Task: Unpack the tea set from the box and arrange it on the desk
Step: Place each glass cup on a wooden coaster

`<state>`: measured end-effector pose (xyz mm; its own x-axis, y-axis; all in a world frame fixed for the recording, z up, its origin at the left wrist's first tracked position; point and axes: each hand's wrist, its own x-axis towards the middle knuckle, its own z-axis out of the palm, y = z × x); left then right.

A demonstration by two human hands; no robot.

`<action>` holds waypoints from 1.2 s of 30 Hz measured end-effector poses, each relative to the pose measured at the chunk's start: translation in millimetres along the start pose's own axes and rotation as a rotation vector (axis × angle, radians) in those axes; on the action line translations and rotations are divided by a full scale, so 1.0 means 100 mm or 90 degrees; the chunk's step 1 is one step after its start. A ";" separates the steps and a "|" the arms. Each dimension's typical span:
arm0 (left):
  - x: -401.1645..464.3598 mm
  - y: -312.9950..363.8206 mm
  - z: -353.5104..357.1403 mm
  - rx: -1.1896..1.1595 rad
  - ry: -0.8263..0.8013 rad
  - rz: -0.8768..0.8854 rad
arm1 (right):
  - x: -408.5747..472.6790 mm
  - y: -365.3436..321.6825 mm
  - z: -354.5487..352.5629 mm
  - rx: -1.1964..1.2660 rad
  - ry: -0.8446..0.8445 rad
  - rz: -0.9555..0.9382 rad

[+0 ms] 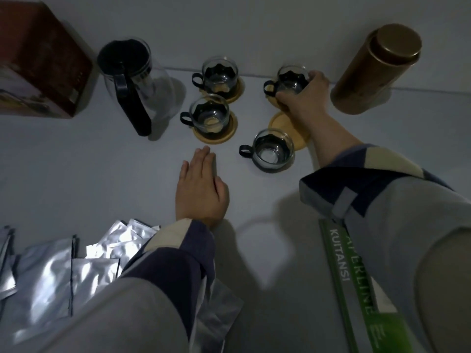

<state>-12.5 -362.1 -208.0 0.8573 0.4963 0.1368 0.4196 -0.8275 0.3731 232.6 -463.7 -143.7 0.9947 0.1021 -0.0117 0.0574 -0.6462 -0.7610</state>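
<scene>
My right hand (303, 96) grips the far right glass cup (291, 80), which sits on a wooden coaster partly hidden under my fingers. Two more glass cups with black handles stand on round wooden coasters: the far one (219, 75) and the middle one (209, 114). A fourth cup (272, 150) stands on the white desk beside a bare coaster (280, 122), overlapping its near edge. The glass teapot (132, 80) with black lid and handle stands at the left. My left hand (201, 189) lies flat on the desk, fingers together, holding nothing.
A dark red box (38, 62) sits at the far left. A tall bronze canister (374, 70) stands at the far right by the wall. Several silver foil packets (63, 271) lie at the near left. A green receipt book (356, 289) rests near my right arm.
</scene>
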 end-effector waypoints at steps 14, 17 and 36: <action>0.01 -0.03 -0.01 0.003 -0.011 -0.001 | -0.16 -0.06 -0.27 0.044 -0.052 0.042; 0.00 -0.03 -0.01 0.004 -0.014 -0.001 | -0.47 0.02 -0.40 0.120 -0.038 0.041; 0.01 0.00 0.05 -0.003 0.001 0.008 | -1.68 0.45 0.20 0.062 0.055 0.009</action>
<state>-10.4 -363.3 -212.3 0.8620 0.4864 0.1424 0.4078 -0.8325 0.3750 66.3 -495.0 -189.0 0.9992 0.0256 0.0294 0.0388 -0.5707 -0.8202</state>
